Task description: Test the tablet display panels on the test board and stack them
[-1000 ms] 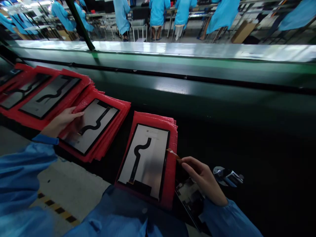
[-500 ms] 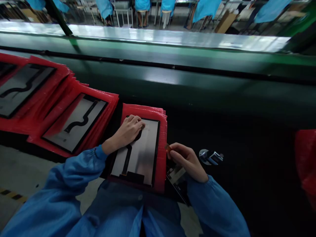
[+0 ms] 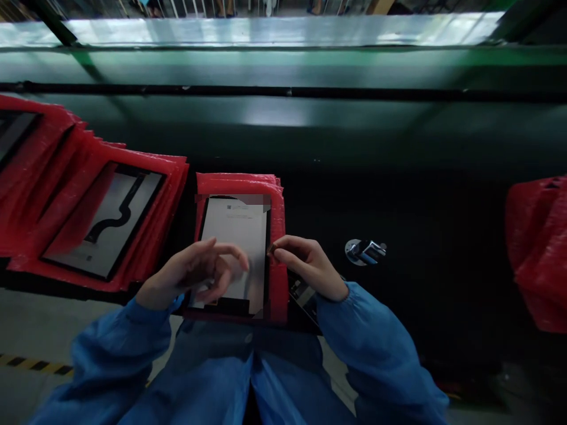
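A display panel [image 3: 230, 227] with a pale back and dark border lies on a stack of red bubble-wrap bags [image 3: 278, 221] in front of me. My left hand [image 3: 201, 271] hovers over its lower left part, fingers apart and curved, holding nothing. It hides much of the black flex cable there. By the panel's right edge, my right hand [image 3: 305, 262] pinches a small amber-brown piece [image 3: 271, 249] between thumb and fingertips. Part of a dark flat object [image 3: 303, 293] shows beneath my right wrist.
On the left are piles of red bubble-wrap bags [image 3: 148, 251] with another panel [image 3: 110, 215] on top. A shiny metal object with a round base [image 3: 365, 252] stands to the right on the black surface. More red wrap [image 3: 538, 254] lies far right. A dark rail [image 3: 287, 91] runs across the back.
My left hand has come off the panel's upper part and moved down towards me, its fingers spreading. My right hand still pinches the small piece. The view has tilted down.
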Motion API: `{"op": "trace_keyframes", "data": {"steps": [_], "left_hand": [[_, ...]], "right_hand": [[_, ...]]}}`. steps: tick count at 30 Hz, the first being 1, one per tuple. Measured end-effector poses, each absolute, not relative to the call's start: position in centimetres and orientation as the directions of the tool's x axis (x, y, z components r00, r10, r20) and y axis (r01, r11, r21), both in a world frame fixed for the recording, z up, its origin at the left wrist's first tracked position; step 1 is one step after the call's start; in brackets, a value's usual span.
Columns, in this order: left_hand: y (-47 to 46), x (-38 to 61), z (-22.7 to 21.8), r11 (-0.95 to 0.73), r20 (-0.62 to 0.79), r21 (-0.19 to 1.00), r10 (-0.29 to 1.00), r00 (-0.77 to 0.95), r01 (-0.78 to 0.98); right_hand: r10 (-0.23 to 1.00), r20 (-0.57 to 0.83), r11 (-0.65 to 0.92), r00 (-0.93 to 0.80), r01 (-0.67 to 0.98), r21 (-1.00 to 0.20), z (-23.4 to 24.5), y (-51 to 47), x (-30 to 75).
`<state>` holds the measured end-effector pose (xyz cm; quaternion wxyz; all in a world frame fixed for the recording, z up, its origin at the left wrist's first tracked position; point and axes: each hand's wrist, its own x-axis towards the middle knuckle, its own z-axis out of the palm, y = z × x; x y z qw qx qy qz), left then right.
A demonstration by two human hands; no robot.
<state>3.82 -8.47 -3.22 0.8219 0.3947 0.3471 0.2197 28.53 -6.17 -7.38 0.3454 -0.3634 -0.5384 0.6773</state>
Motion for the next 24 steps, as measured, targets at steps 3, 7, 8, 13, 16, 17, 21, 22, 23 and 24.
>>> {"op": "trace_keyframes", "data": {"steps": [3,7,8,13,16,17,21,22,23,24], "left_hand": [[-9.6,4.7,-2.4,0.537,-0.432,0.844,0.678,0.595,0.001],[-10.3,6.2,-2.7,0.357,-0.347,0.933,0.876,0.336,0.033],[-10.3,6.6,-3.0,0.289,-0.306,0.952,0.919,0.247,0.105],[-10.0,8.2,-4.4,-0.017,-0.028,0.899,0.995,0.095,0.437],[-9.9,8.2,-4.7,-0.034,-0.017,0.879,0.995,0.101,0.475],[-9.8,8.1,-4.7,-0.031,-0.018,0.872,0.995,0.095,0.488],[-9.7,7.8,-4.6,-0.032,-0.021,0.855,0.995,0.096,0.518],[-9.7,7.8,-4.6,-0.032,-0.024,0.855,0.995,0.101,0.518],[-9.7,7.8,-4.6,-0.033,-0.025,0.857,0.994,0.106,0.515],[-9.7,7.8,-4.7,-0.033,-0.027,0.859,0.993,0.111,0.511]], "right_hand": [[0.862,-0.083,-0.145,-0.500,-0.087,-0.986,-7.8,-6.4,28.1],[0.861,-0.086,-0.145,-0.502,-0.081,-0.986,-8.2,-6.9,27.7],[0.859,-0.088,-0.144,-0.505,-0.074,-0.987,-8.2,-7.0,27.6],[0.857,-0.097,-0.125,-0.506,-0.023,-0.992,-8.3,-7.3,27.7],[0.870,-0.085,-0.085,-0.486,0.021,-0.996,-8.3,-7.3,27.8],[0.874,-0.081,-0.074,-0.480,0.034,-0.997,-8.3,-7.4,27.8],[0.877,-0.082,-0.059,-0.474,0.061,-0.996,-8.3,-7.4,27.8],[0.875,-0.083,-0.059,-0.477,0.065,-0.996,-8.3,-7.4,27.8],[0.873,-0.084,-0.057,-0.481,0.069,-0.996,-8.3,-7.4,27.8],[0.872,-0.084,-0.055,-0.482,0.072,-0.996,-8.2,-7.4,27.8]]}}
